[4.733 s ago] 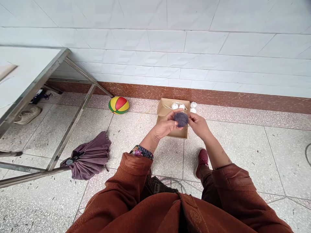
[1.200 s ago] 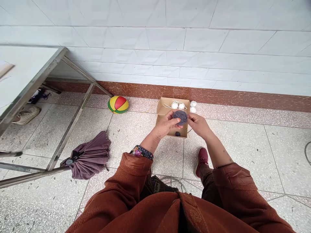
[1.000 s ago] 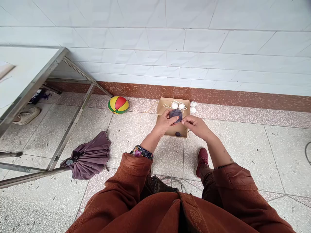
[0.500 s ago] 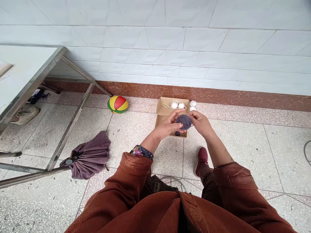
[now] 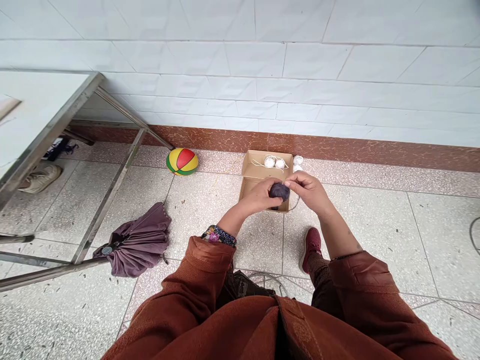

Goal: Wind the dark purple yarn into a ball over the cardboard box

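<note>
My left hand (image 5: pixel 259 195) is closed around a dark purple-grey ball of yarn (image 5: pixel 279 191), thumb on the near side and fingers on the far side. To the right of the ball, my right hand (image 5: pixel 306 189) pinches its yarn strand between thumb and fingertips. A loose length of strand hangs below that hand. Both hands are above an open cardboard box (image 5: pixel 250 181) on the floor. In the box's far part lie two white yarn balls (image 5: pixel 275 162) with a loose white strand. More white yarn balls (image 5: pixel 298 161) sit just outside its right side.
A striped toy ball (image 5: pixel 182 161) lies by the wall. A folded purple umbrella (image 5: pixel 140 242) hangs at the metal frame of a table (image 5: pixel 45 110) on the left. Another person's shoe (image 5: pixel 41 179) shows under that table. My red shoe (image 5: pixel 312 245) stands near the box.
The dark yarn ball has turned and shifted slightly left in my left hand. My right hand has drawn a little away from it, and a slack strand now hangs below.
</note>
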Tool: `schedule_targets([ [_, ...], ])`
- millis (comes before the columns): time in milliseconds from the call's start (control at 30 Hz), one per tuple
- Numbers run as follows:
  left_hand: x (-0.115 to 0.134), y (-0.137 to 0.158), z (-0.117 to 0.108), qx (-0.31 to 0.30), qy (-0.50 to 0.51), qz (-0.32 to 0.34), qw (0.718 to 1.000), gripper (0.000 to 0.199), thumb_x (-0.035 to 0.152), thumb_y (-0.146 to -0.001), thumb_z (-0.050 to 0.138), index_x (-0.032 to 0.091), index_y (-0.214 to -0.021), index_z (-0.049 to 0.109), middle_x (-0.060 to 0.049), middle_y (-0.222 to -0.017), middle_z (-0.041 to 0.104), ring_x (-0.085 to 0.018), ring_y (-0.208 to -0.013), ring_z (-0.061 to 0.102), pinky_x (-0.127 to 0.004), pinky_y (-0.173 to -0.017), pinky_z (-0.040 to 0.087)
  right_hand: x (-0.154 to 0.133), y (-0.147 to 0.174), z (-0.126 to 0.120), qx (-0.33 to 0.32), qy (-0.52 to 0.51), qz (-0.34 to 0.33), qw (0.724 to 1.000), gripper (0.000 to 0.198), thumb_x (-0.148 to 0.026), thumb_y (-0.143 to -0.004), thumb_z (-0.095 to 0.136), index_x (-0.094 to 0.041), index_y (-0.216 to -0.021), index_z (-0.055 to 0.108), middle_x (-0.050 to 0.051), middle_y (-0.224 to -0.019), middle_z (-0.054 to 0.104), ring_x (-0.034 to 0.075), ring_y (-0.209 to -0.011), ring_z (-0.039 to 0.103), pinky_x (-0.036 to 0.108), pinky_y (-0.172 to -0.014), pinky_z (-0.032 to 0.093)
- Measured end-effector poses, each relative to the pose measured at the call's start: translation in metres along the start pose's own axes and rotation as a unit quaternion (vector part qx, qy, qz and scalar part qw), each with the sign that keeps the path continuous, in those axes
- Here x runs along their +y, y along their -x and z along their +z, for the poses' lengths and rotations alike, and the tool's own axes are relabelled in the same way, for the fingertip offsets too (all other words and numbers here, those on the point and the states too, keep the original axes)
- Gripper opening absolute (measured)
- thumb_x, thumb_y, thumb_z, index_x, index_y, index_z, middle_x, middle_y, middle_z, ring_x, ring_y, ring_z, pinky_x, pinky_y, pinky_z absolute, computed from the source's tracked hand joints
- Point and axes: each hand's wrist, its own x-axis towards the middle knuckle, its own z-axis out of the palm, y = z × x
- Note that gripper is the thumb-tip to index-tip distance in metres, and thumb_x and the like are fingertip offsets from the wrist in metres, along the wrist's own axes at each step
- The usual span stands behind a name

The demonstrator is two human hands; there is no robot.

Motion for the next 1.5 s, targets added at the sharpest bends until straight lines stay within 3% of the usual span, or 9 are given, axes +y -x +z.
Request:
schedule_targets([
  [167, 0.007, 0.005, 0.005, -0.102, 0.183, -0.012, 0.978, 0.081, 0.029, -0.074, 0.087, 0.029, -0.147, 0.052, -0.011, -0.128, 0.068, -0.023, -0.102, 0.073, -0.043, -0.091, 0.061, 0.02, -0.004, -0.001, 0.047, 0.073, 0.035, 0.996, 0.023, -0.043, -0.096, 0.068, -0.024, -0.084, 0.072, 0.003, -0.083, 0.072, 0.021, -0.079, 0.063, 0.036, -0.077, 0.049],
  [333, 0.009, -0.002, -0.001, 0.04, 0.261, -0.033, 0.964, 0.057, 0.035, -0.077, 0.083, 0.023, -0.126, 0.057, -0.009, -0.123, 0.068, -0.018, -0.09, 0.072, -0.037, -0.084, 0.062, 0.023, -0.002, 0.004, -0.01, 0.119, 0.037, 0.992, 0.019, -0.033, -0.092, 0.066, -0.023, -0.077, 0.068, 0.002, -0.077, 0.069, 0.02, -0.075, 0.06, 0.034, -0.073, 0.045],
  [500, 0.004, -0.008, -0.003, 0.136, 0.112, -0.071, 0.982, 0.046, 0.028, -0.075, 0.081, 0.019, -0.115, 0.059, -0.006, -0.11, 0.068, -0.017, -0.093, 0.067, -0.035, -0.085, 0.057, 0.002, 0.002, 0.005, -0.108, 0.028, 0.02, 0.994, 0.02, -0.041, -0.095, 0.068, -0.024, -0.085, 0.075, 0.001, -0.082, 0.07, 0.018, -0.074, 0.059, 0.033, -0.073, 0.046],
  [633, 0.006, -0.003, 0.0, 0.064, 0.008, -0.052, 0.997, 0.049, 0.024, -0.07, 0.085, 0.019, -0.113, 0.062, -0.004, -0.103, 0.068, -0.017, -0.091, 0.064, -0.035, -0.086, 0.053, -0.002, 0.001, 0.002, -0.051, -0.027, 0.034, 0.998, 0.024, -0.047, -0.094, 0.071, -0.024, -0.086, 0.075, 0.001, -0.083, 0.07, 0.018, -0.077, 0.06, 0.034, -0.076, 0.048],
  [800, 0.011, 0.005, 0.003, -0.079, 0.122, -0.05, 0.988, 0.052, 0.031, -0.072, 0.087, 0.02, -0.117, 0.062, -0.004, -0.106, 0.07, -0.017, -0.09, 0.067, -0.035, -0.083, 0.056, 0.015, -0.004, -0.002, 0.054, 0.026, 0.055, 0.997, 0.028, -0.049, -0.093, 0.07, -0.024, -0.083, 0.071, 0.001, -0.078, 0.066, 0.019, -0.074, 0.056, 0.034, -0.073, 0.045],
  [1033, 0.007, -0.006, -0.007, 0.092, 0.32, -0.059, 0.941, 0.043, 0.037, -0.077, 0.081, 0.019, -0.11, 0.06, -0.007, -0.106, 0.073, -0.015, -0.083, 0.069, -0.031, -0.078, 0.06, 0.014, -0.002, 0.005, -0.014, 0.093, 0.034, 0.995, 0.023, -0.04, -0.096, 0.064, -0.024, -0.08, 0.068, 0.001, -0.078, 0.067, 0.019, -0.074, 0.057, 0.034, -0.073, 0.045],
  [1200, 0.001, -0.011, -0.007, 0.167, 0.15, -0.085, 0.971, 0.04, 0.032, -0.076, 0.082, 0.02, -0.107, 0.06, -0.006, -0.104, 0.071, -0.018, -0.09, 0.068, -0.033, -0.081, 0.057, -0.003, 0.003, 0.008, -0.13, 0.033, -0.006, 0.991, 0.025, -0.046, -0.097, 0.068, -0.024, -0.088, 0.074, 0.002, -0.084, 0.072, 0.018, -0.075, 0.06, 0.033, -0.074, 0.049],
  [1333, 0.002, -0.004, -0.002, 0.084, -0.018, -0.052, 0.995, 0.047, 0.027, -0.068, 0.087, 0.021, -0.107, 0.062, -0.003, -0.099, 0.068, -0.019, -0.091, 0.063, -0.037, -0.087, 0.053, 0.001, 0.0, 0.002, -0.029, 0.018, 0.003, 0.999, 0.028, -0.051, -0.097, 0.071, -0.025, -0.087, 0.075, 0.003, -0.086, 0.073, 0.02, -0.081, 0.063, 0.036, -0.078, 0.052],
  [1500, 0.01, 0.005, -0.001, -0.079, 0.142, -0.025, 0.986, 0.05, 0.034, -0.072, 0.086, 0.021, -0.115, 0.063, -0.004, -0.104, 0.069, -0.018, -0.092, 0.066, -0.033, -0.083, 0.054, 0.019, -0.005, -0.002, 0.045, 0.063, 0.043, 0.996, 0.023, -0.044, -0.094, 0.068, -0.024, -0.082, 0.071, 0.003, -0.081, 0.07, 0.021, -0.078, 0.062, 0.035, -0.077, 0.049],
])
